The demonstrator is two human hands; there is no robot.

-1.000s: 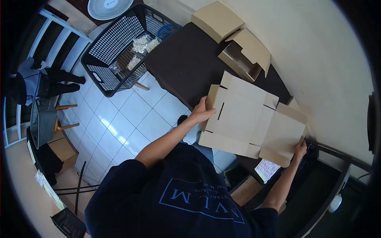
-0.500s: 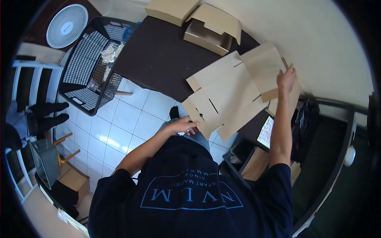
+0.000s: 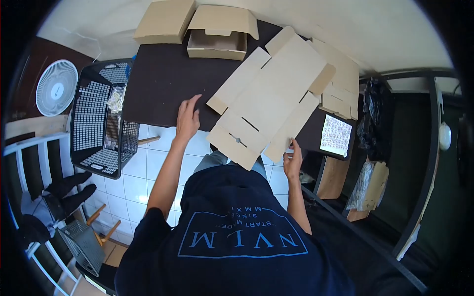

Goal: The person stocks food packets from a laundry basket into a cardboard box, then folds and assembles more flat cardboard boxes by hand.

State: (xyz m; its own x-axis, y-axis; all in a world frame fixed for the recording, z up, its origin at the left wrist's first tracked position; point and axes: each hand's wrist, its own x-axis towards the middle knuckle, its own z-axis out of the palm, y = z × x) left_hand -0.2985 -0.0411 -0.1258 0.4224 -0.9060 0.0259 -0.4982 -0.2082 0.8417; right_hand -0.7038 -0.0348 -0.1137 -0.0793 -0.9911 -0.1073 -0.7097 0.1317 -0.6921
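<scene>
An unfolded cardboard box blank (image 3: 274, 97), with slots and side flaps, lies slantwise over the dark table (image 3: 170, 81), its near end jutting past the front edge. My right hand (image 3: 293, 160) has its curled fingers on the lower right flap. To the left of the blank, my left hand (image 3: 187, 120) hovers by the table's front edge, fingers apart and holding nothing. More flat cardboard blanks (image 3: 341, 74) lie behind it at the right end of the table.
A closed box (image 3: 165, 22) and a box with its lid up (image 3: 217, 45) stand at the back. Left of the table is a black basket (image 3: 94, 116) holding small packets. A patterned sheet (image 3: 336, 135) lies at the right. Another person's legs (image 3: 69, 192) show at far left.
The blank has been drawn nearer, away from the stack at the right. My right hand has come down from the far side to the near flap; my left hand has moved off the blank.
</scene>
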